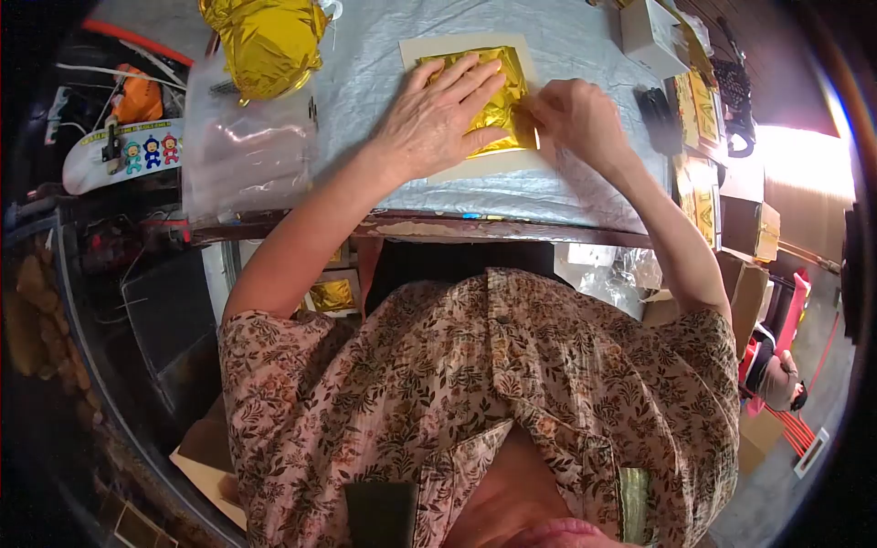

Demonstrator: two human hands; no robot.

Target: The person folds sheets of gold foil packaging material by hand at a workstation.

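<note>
A square of shiny gold foil (493, 114) lies over a pale flat board (416, 53) on the covered table. My left hand (448, 110) rests flat on the foil, its fingers stretched out and thumb apart. At the foil's right edge, my right hand (580, 119) is closed, with its fingertips pinched together. Whether those fingers hold the foil's edge or a small thing is hidden, though a bright glint shows just below them. The right hand is slightly blurred.
Crumpled gold foil (265, 50) sits at the upper left, above clear plastic sheets (247, 151). A white box (653, 36) and yellow-marked cartons (699, 119) line the right side. The table's worn front edge (438, 226) runs before me. Another person (781, 374) is at far right.
</note>
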